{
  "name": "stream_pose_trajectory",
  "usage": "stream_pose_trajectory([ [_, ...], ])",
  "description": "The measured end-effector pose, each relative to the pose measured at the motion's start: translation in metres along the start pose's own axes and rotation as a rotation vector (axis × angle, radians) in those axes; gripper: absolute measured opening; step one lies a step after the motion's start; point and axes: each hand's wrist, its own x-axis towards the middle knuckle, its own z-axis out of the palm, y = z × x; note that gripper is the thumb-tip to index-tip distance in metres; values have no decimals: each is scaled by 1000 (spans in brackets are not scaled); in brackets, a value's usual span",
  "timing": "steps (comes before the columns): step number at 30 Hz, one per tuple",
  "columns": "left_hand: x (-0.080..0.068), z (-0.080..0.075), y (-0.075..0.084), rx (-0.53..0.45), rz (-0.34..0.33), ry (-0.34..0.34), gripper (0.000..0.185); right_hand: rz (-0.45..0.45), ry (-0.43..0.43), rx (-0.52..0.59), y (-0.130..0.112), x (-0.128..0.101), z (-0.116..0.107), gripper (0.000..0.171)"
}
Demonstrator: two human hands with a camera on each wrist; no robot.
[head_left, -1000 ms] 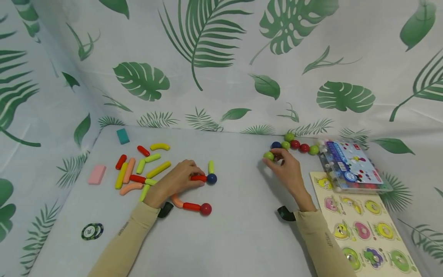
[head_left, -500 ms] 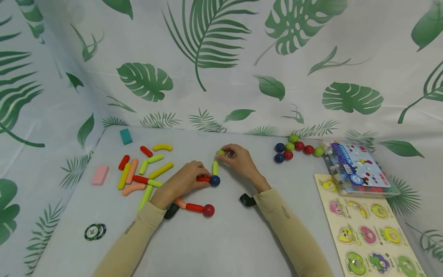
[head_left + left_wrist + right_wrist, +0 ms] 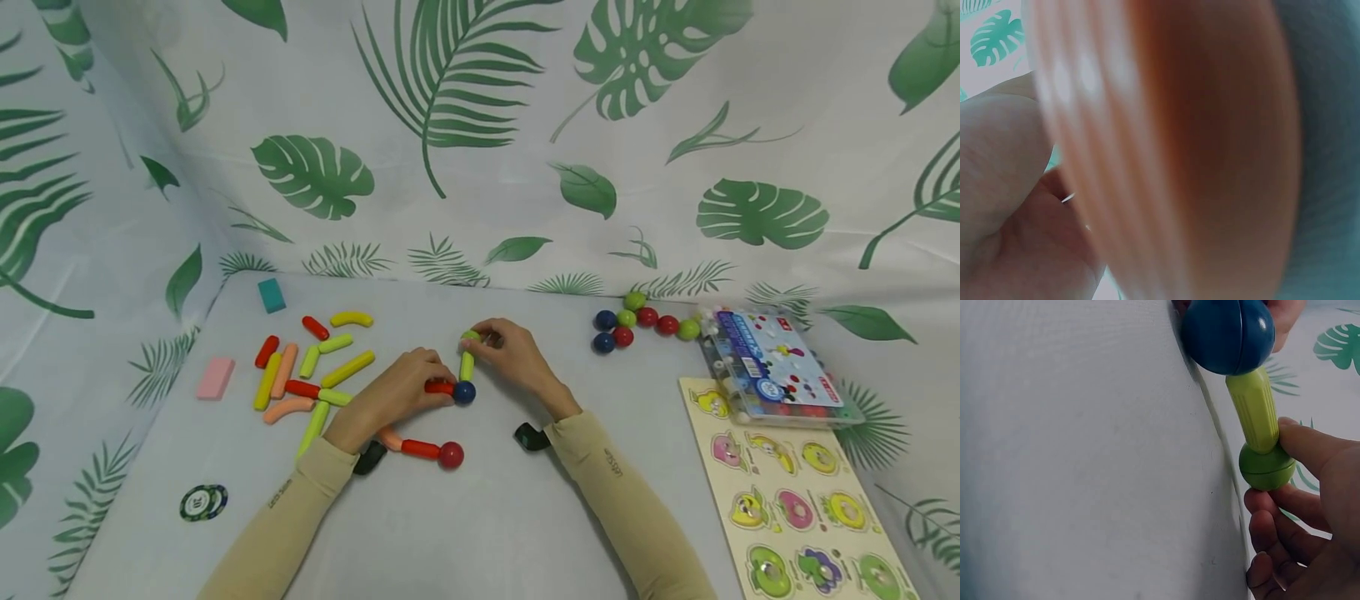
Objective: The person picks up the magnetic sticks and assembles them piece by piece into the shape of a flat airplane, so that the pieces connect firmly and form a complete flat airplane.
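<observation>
1. right, the right hand [image 3: 513, 354] pinches a green ball [image 3: 472, 336] between thumb and fingertips, and it sits against the far end of the short green rod [image 3: 467, 365]; the right wrist view shows ball [image 3: 1266, 467] and rod [image 3: 1254, 411] touching end to end.
2. the near end of that rod meets the blue ball [image 3: 464, 392], seen large in the right wrist view [image 3: 1227, 334], so rod and two balls make one upright line on the counter [image 3: 495, 517].
3. the left hand [image 3: 393, 396] rests curled over the red rod [image 3: 438, 387] that runs into the blue ball from the left; its grip looks closed on that rod, steadying the joint. the left wrist view is a blur of orange and palm, no help there.
4. my read: the step in hand is capping the green rod with the green ball, and it looks all but seated.
5. next call, i'd judge: a soft release of the right hand without nudging the rod off the blue ball, while the left holds firm.
6. nearby, a second chain of peach piece, red rod and red ball [image 3: 451, 455] lies just in front of the left wrist.
7. spare rods [image 3: 315, 367] lie loose on the left, spare balls [image 3: 637, 321] well apart on the right, beside the clear box [image 3: 772, 367] and puzzle board [image 3: 802, 508].
</observation>
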Motion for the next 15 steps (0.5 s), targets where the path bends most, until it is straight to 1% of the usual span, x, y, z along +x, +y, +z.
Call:
stream_pose_trajectory([
  [3, 0, 1, -1, 2, -5, -2, 27, 4, -3, 6, -1, -1, 0, 39],
  [10, -2, 2, -1, -5, 1, 12, 26, -32, 6, 12, 0, -2, 1, 37],
  [15, -1, 2, -2, -6, 3, 15, 26, -37, 7, 13, 0, -2, 2, 37],
])
